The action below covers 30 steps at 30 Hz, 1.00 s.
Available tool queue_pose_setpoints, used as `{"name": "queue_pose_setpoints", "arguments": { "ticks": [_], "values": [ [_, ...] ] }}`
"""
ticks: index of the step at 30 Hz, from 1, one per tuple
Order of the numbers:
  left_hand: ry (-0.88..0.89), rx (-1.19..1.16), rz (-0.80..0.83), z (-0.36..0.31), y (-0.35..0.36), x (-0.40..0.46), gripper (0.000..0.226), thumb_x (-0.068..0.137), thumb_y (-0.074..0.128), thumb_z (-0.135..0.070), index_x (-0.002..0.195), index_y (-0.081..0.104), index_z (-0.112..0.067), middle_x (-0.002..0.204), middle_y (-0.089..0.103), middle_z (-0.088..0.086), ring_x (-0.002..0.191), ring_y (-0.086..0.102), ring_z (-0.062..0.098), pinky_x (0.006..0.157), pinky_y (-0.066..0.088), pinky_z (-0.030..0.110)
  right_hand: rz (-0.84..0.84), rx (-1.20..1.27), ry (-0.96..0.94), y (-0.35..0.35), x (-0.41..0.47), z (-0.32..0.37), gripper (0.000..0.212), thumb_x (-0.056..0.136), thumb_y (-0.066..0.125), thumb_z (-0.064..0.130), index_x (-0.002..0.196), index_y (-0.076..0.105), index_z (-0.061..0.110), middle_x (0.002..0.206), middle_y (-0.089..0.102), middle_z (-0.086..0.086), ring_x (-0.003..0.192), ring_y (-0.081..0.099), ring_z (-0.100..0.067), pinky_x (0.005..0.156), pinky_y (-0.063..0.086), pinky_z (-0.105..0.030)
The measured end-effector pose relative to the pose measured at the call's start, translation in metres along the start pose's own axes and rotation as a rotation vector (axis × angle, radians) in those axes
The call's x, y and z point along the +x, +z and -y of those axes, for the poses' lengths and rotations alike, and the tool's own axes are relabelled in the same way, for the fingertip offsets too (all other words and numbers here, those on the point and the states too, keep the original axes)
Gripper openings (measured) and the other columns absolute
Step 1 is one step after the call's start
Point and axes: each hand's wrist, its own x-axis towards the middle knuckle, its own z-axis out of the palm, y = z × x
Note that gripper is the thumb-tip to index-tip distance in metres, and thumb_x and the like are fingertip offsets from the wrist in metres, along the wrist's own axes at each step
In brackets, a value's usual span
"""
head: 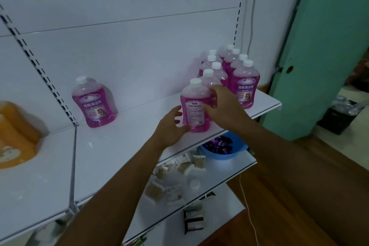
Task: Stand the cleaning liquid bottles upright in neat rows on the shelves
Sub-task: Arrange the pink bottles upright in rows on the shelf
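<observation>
Both hands were on the same pink floor-cleaner bottle (195,106) at the near edge of the white shelf (123,146). The right hand (221,104) was wrapped round its right shoulder, fingers closed on the plastic, while the left hand (171,126) was cupped against its lower left side, fingers loosely spread, touching rather than clamping as far as the view allowed. That bottle stood upright with its back label turned toward the camera, at the near end of the left of two rows.

Much of the job looked done. At the right end of the shelf the two rows (229,66) ran back toward the rear panel, all white caps up: four bottles in the right row, the nearest (246,86) showing its front label, and what looked like four more behind the held one in the left row, though overlap made the count uncertain.

Left to do, by my reading: the held bottle probably wanted turning so its front faced out like its neighbour's, and squaring with the row. One more pink bottle (93,104) stood upright but alone, well apart to the left near the slotted upright (40,70), and would likely need to join the group. Orange bottles (16,136) at the far left lay cut off by the frame; their state could not be judged.
</observation>
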Motion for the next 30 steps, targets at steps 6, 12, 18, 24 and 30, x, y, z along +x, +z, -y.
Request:
{"name": "queue_pose_setpoints", "arguments": {
  "ticks": [6, 12, 18, 24, 30],
  "values": [
    [0.088, -0.049, 0.026, -0.007, 0.001, 0.009, 0.064, 0.081, 0.076, -0.025, 0.137, 0.046, -0.016, 0.126, 0.059, 0.000, 0.107, 0.059, 0.016, 0.091, 0.051, 0.029, -0.015, 0.039, 0.026, 0.006, 0.006, -0.002, 0.042, 0.083, 0.073, 0.021, 0.116, 0.048, 0.014, 0.115, 0.060, -0.006, 0.103, 0.060, -0.022, 0.092, 0.052, -0.039],
    [0.040, -0.003, -0.072, 0.002, -0.010, 0.008, 0.051, 0.077, 0.080, -0.019, 0.122, 0.057, -0.011, 0.106, 0.064, 0.000, 0.095, 0.064, 0.020, 0.079, 0.053, 0.023, 0.020, 0.072, -0.008, 0.014, 0.014, 0.003, 0.045, 0.083, 0.074, 0.016, 0.121, 0.051, 0.012, 0.118, 0.061, -0.005, 0.100, 0.059, -0.016, 0.085, 0.047, -0.025],
    [-0.078, 0.076, -0.250, 0.019, -0.042, -0.017, 0.049, 0.076, 0.081, -0.031, 0.116, 0.057, -0.015, 0.106, 0.064, -0.002, 0.090, 0.062, 0.017, 0.072, 0.049, 0.018, 0.046, 0.087, -0.058, 0.047, 0.022, 0.032, 0.051, 0.083, 0.074, 0.027, 0.126, 0.049, 0.013, 0.119, 0.057, -0.008, 0.105, 0.059, -0.023, 0.089, 0.050, -0.036],
    [-0.173, 0.155, -0.482, 0.027, -0.064, -0.055, 0.055, 0.069, 0.082, -0.047, 0.107, 0.051, -0.021, 0.094, 0.059, -0.011, 0.080, 0.060, 0.010, 0.065, 0.047, 0.016, 0.223, 0.189, -0.105, 0.084, 0.022, 0.082, 0.056, 0.085, 0.070, 0.039, 0.127, 0.045, 0.013, 0.120, 0.059, -0.005, 0.100, 0.061, -0.019, 0.082, 0.049, -0.028],
    [-0.188, 0.116, -0.492, 0.031, -0.069, -0.079, 0.064, 0.068, 0.083, -0.047, 0.114, 0.048, -0.020, 0.109, 0.059, -0.007, 0.088, 0.062, 0.012, 0.071, 0.057, 0.023, 0.340, 0.282, -0.161, 0.098, 0.025, 0.095, 0.062, 0.083, 0.071, 0.041, 0.132, 0.043, 0.015, 0.129, 0.057, -0.004, 0.108, 0.060, -0.021, 0.087, 0.050, -0.029]
  ]
}}
